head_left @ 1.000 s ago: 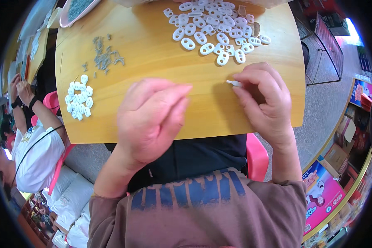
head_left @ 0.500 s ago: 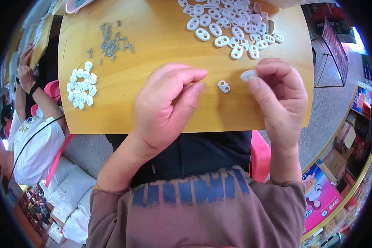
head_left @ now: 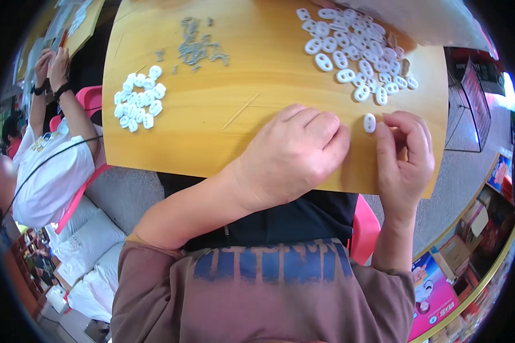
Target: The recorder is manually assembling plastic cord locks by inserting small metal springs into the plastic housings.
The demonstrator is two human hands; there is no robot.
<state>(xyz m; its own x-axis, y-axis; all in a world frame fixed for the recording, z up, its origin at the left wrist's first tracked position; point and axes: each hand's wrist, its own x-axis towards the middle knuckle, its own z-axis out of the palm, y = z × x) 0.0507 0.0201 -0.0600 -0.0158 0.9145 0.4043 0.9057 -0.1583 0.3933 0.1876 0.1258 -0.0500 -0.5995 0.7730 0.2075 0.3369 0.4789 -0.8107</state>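
Observation:
My right hand (head_left: pixel 406 151) pinches a small white oval piece with two holes (head_left: pixel 369 123) at the tips of thumb and index finger, above the wooden table's near right part. Its two-holed face is turned up. My left hand (head_left: pixel 303 151) is closed just to the left, knuckles up, near the table's front edge. Whatever its fingers hold is hidden beneath them. Beyond my right hand spreads a pile of similar white two-holed pieces (head_left: pixel 360 48). A cluster of smaller-looking white pieces (head_left: pixel 138 98) lies at the left of the table.
Small grey metal springs or screws (head_left: pixel 195 48) lie heaped at the far left of the wooden table (head_left: pixel 257 68). A thin wooden stick (head_left: pixel 241 111) rests mid-table. A clear plastic bag (head_left: pixel 423 23) covers the far right corner. Another person (head_left: pixel 57 166) sits at the left.
My left hand has moved right and closed over the spot where a loose white piece lay. The piece in my right hand has turned face up. The whole view has shifted.

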